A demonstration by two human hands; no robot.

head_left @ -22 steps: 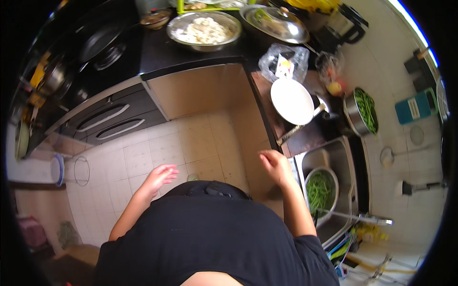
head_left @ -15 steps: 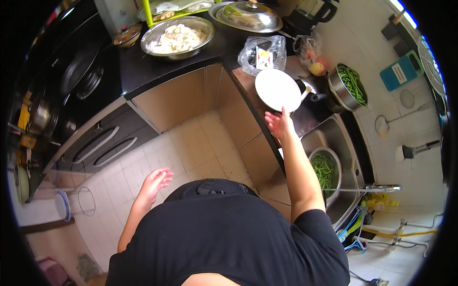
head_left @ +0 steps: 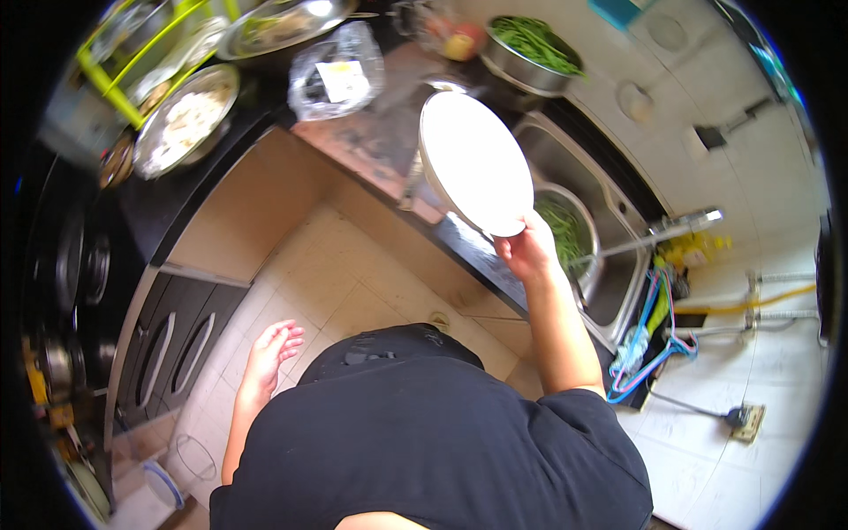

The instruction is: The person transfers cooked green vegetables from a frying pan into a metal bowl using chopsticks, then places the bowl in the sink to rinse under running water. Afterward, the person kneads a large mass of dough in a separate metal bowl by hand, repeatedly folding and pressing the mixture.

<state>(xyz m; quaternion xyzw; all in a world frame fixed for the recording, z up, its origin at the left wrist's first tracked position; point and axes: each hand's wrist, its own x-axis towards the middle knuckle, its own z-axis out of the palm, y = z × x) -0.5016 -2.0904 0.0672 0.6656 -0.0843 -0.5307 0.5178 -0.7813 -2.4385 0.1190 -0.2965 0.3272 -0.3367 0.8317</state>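
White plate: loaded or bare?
Bare: nothing shows on the plate, just plain white surface; the right hand grips its near rim.

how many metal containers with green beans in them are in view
2. A metal pot stands beyond the sink, and a metal bowl sits in it; others could be hidden behind the white dish in the right hand.

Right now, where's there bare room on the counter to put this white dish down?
The brown strip of counter between the plastic bag and the white dish in the right hand looks bare, though blurred. It's crowded further back, with the fruit and the pot of green beans, and in the sink, where a bowl of greens sits.
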